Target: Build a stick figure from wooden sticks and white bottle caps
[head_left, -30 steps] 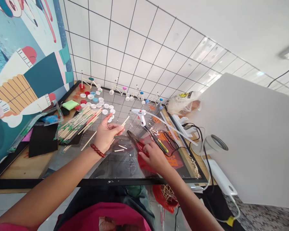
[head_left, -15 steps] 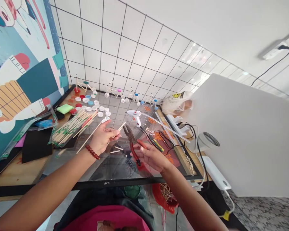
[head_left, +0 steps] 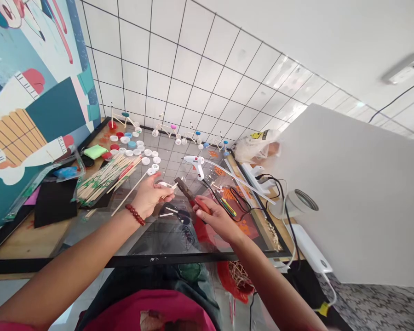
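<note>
My left hand, with a beaded bracelet at the wrist, pinches a short wooden stick. Red-handled pliers are gripped in my right hand, their jaws at the stick's far end, close together. Whether they touch the stick is too small to tell. Below them on the glass tabletop lie short cut sticks. One long stick rests beside my left hand, near a pile of wooden sticks in green-printed wrappers. White, red and blue bottle caps are spread behind.
A white glue gun stands beyond the pliers, its cord running right past a yellow-green cutter. Stick-and-cap models line the back edge. Plastic bag, white cup and cables are at right. A red bag of stick scraps hangs below.
The pliers have come to the end of the stick in my left hand and their handles have been squeezed together. The view has shifted slightly.
</note>
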`<state>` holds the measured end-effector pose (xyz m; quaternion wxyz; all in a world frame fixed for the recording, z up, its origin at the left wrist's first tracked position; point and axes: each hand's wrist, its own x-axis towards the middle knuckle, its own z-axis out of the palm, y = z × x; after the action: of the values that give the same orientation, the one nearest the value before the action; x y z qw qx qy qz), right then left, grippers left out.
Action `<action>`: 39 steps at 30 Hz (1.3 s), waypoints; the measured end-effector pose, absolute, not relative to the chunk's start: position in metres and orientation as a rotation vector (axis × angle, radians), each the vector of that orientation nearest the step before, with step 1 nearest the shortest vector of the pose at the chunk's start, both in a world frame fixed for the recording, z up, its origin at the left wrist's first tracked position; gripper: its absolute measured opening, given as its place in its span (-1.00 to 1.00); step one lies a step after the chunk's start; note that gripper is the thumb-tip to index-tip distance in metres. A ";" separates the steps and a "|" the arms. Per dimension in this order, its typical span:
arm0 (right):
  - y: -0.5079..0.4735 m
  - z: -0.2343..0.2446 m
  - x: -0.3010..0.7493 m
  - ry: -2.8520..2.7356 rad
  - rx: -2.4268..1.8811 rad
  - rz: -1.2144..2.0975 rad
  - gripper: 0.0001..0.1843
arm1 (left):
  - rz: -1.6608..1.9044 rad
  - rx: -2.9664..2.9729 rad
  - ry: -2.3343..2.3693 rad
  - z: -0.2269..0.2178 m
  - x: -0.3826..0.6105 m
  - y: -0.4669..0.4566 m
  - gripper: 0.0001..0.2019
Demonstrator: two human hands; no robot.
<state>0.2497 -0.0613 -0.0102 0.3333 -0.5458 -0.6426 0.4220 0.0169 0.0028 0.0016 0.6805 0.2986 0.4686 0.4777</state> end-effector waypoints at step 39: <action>-0.050 -0.029 0.242 -2.028 -1.764 0.657 -0.71 | 1.181 1.098 0.929 -0.021 0.019 0.002 -0.02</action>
<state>0.2420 -0.0503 -0.0294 0.1861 -0.6264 -0.7201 0.2332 0.0195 0.0021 -0.0210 0.5975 0.4730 0.4005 0.5088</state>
